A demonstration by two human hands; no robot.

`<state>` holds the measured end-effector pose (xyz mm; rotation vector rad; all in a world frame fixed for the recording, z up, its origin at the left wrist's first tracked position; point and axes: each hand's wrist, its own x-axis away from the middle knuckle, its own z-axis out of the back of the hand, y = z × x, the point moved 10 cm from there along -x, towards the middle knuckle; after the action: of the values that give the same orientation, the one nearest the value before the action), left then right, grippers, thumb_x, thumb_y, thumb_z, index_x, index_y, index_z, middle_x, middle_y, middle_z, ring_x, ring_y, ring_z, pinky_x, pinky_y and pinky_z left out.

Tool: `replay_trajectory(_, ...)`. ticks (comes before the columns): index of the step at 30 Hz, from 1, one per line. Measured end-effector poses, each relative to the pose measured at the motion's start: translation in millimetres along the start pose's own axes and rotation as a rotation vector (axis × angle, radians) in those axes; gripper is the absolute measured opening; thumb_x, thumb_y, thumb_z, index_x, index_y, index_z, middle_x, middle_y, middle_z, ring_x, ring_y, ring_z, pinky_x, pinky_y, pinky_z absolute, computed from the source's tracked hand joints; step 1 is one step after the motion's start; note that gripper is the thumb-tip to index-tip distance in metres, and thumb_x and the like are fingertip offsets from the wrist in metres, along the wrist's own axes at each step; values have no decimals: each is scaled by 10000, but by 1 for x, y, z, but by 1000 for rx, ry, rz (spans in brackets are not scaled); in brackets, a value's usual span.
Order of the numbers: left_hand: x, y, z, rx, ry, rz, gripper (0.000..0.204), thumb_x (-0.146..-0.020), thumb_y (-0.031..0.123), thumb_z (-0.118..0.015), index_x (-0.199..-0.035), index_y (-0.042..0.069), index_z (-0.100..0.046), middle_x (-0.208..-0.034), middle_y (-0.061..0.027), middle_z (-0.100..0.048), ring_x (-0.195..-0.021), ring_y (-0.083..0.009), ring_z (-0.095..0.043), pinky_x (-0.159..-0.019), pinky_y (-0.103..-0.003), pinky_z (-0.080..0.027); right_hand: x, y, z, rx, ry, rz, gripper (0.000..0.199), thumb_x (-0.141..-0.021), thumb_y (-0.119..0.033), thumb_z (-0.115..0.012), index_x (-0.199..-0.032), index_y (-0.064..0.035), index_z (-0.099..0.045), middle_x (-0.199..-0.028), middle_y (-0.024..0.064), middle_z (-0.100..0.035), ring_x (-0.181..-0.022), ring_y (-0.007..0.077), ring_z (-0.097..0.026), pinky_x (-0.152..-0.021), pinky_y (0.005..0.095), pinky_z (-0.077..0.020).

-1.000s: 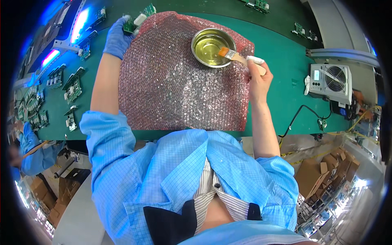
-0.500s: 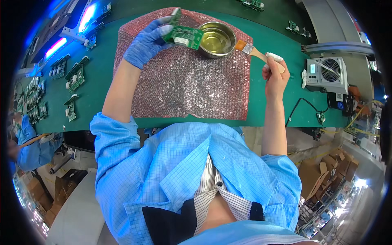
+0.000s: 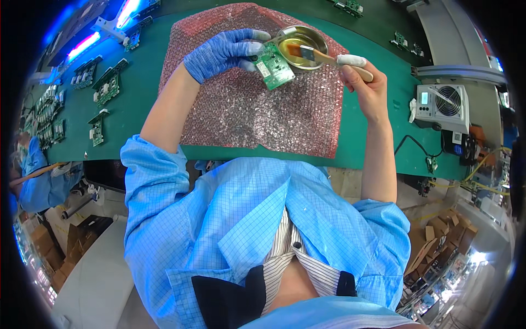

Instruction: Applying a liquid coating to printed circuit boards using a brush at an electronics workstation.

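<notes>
Left hand [image 3: 222, 52], in a blue knit glove, is closed around the edge of a small green rectangular circuit board [image 3: 272, 66], holding it tilted just above the pink bubble-wrap sheet [image 3: 257, 109] and beside the round shallow metal dish of amber liquid [image 3: 301, 39]. Right hand [image 3: 366, 82], bare with a white cot on the forefinger, pinches the wooden handle of a small flat brush [image 3: 318, 55]; its bristles are dipped in the dish. To do this well, I judge: load the brush lightly, wipe excess on the dish rim, keep the board steady over the sheet. Count: one board in hand, one dish, one brush, one sheet, one grey fan unit [image 3: 441, 107] at right; several more boards [image 3: 107, 85] lie on the green mat [image 3: 148, 77] at left, number unclear.
</notes>
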<state>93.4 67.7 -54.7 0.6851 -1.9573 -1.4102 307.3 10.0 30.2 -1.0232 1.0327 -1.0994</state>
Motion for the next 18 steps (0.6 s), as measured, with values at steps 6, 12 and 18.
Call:
replay_trajectory(6, 4, -3, 3, -83, 37, 22, 486, -784, 387, -649, -1149, 74, -572, -974, -42, -624, -750, -82, -607, -609, -186, -517, -5, -15, -31, 25, -156, 67, 189, -838, -134, -622, -1001, -42, -646, -854, 2, -632, -794, 72, -553, -688, 215, -445)
replay_trajectory(12, 5, 1, -4, -135, -15, -10, 503, -775, 407, -652, -1149, 80, -577, -994, -41, -625, -794, -79, -599, -619, -190, -514, -8, -12, -47, 99, -186, 47, 188, -847, -151, -608, -987, -30, -642, -837, 19, -629, -788, 83, -567, -686, 225, -454)
replay_trajectory(18, 3, -3, -3, -201, 4, 6, 498, -767, 403, -661, -1144, 85, -585, -961, -37, -631, -787, -88, -601, -625, -191, -513, -6, 4, -40, 125, -109, -49, 254, -835, -253, -605, -953, -30, -638, -704, -5, -585, -639, 64, -523, -556, 221, -407)
